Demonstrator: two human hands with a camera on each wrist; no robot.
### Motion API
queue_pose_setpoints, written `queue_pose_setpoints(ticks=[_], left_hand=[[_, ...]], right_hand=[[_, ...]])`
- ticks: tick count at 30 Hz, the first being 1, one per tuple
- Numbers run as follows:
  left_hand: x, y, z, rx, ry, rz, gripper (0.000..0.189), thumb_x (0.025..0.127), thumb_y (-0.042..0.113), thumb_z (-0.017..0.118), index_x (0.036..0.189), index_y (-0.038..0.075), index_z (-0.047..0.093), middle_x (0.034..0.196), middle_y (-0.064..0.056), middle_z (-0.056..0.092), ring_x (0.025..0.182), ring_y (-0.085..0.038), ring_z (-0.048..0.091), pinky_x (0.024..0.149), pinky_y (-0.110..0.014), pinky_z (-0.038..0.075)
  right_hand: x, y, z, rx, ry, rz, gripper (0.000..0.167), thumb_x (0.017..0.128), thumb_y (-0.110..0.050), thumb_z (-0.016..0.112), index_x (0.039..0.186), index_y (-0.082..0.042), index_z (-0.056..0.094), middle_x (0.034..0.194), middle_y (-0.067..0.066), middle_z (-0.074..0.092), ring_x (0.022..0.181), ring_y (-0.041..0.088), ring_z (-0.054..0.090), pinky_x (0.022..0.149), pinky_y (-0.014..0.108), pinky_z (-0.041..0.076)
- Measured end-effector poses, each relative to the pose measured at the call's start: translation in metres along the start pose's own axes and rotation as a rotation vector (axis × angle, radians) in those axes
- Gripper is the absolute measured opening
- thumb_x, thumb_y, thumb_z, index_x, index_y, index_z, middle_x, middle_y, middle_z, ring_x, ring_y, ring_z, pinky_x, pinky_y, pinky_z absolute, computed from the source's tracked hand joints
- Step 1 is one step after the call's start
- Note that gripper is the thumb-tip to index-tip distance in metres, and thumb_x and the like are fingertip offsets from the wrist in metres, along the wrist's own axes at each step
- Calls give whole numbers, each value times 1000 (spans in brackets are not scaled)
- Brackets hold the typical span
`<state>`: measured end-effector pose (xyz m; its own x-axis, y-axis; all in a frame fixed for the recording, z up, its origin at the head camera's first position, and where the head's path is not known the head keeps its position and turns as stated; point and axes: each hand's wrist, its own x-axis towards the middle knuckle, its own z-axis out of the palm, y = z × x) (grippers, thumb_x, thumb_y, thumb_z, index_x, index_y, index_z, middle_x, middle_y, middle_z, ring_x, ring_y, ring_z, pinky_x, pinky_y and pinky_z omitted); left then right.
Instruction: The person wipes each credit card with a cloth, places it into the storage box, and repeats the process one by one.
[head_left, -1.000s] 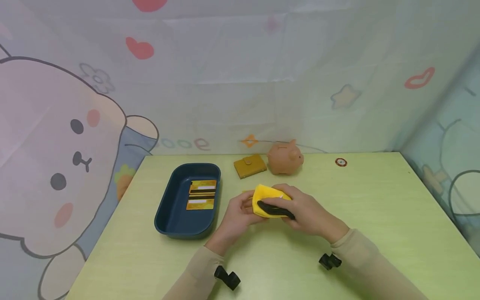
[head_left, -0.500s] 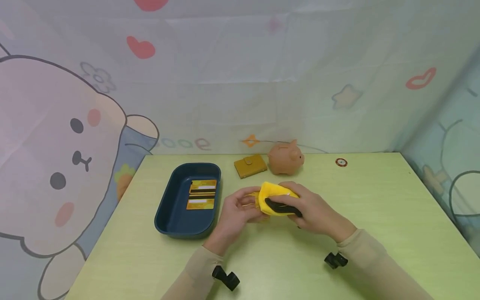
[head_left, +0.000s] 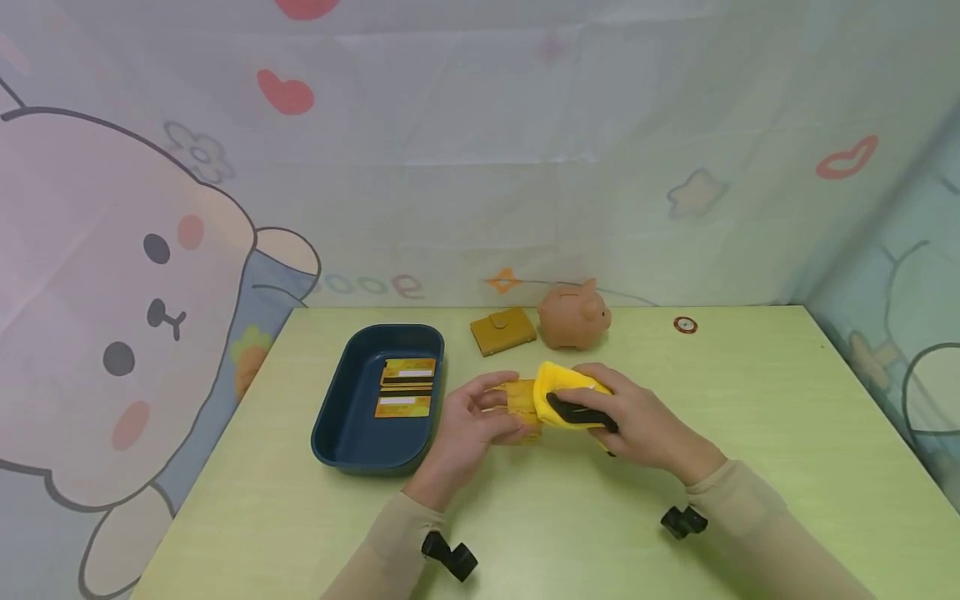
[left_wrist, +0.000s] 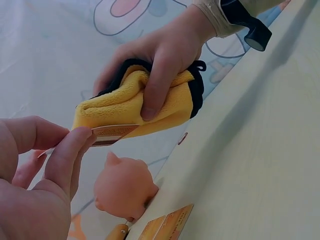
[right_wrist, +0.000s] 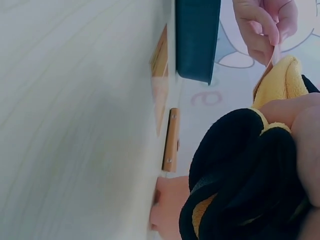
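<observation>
My left hand pinches a golden card by one edge, thumb and fingers on its two faces. My right hand grips a folded yellow cloth with black edging, bunched against the card's far end. In the left wrist view the cloth overlaps the card's upper face, and both are up off the table. More orange-gold card surface lies on the tabletop beneath the hands, mostly hidden by them in the head view.
Left of the hands stands a dark blue tray with two gold cards inside. Behind the hands are a mustard card wallet and a pink piggy bank. A small red-and-white disc lies at the back right.
My right hand has slid rightward with the cloth, uncovering more of the card. The left hand keeps its pinch and has shifted slightly left.
</observation>
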<state>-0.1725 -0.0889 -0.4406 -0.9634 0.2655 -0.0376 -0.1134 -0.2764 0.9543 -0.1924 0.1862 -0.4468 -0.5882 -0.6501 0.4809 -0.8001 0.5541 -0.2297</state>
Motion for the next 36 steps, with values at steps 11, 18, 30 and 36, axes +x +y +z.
queue_pose_setpoints(ticks=[11, 18, 30, 36], left_hand=[[2, -3, -4, -29, 13, 3, 61, 85, -17, 70, 142, 3, 62, 104, -13, 66, 96, -30, 75, 81, -39, 65], [3, -5, -7, -53, 38, 10, 59, 86, -17, 71, 141, 4, 63, 96, -7, 60, 83, -20, 75, 81, -40, 65], [5, -12, -7, 27, 113, 38, 58, 84, -19, 71, 137, 5, 65, 71, 1, 46, 69, -16, 68, 84, -49, 64], [5, -12, -5, 81, 132, 39, 54, 88, -15, 69, 139, 3, 64, 74, -3, 55, 69, -14, 64, 82, -44, 65]], right_hand=[[-11, 10, 0, -56, -12, 23, 70, 75, 0, 91, 137, -23, 68, 142, 16, 57, 118, 33, 63, 89, 49, 62], [-20, 16, -3, -116, -23, 33, 73, 73, 0, 93, 138, -24, 68, 141, 17, 58, 116, 35, 63, 84, 50, 63], [-23, 25, -18, -53, 40, 61, 77, 73, 7, 88, 141, -21, 65, 138, 14, 58, 109, 30, 64, 76, 46, 63], [-24, 26, -24, -47, 42, 79, 77, 73, 8, 88, 141, -20, 64, 140, 14, 57, 110, 32, 65, 77, 47, 63]])
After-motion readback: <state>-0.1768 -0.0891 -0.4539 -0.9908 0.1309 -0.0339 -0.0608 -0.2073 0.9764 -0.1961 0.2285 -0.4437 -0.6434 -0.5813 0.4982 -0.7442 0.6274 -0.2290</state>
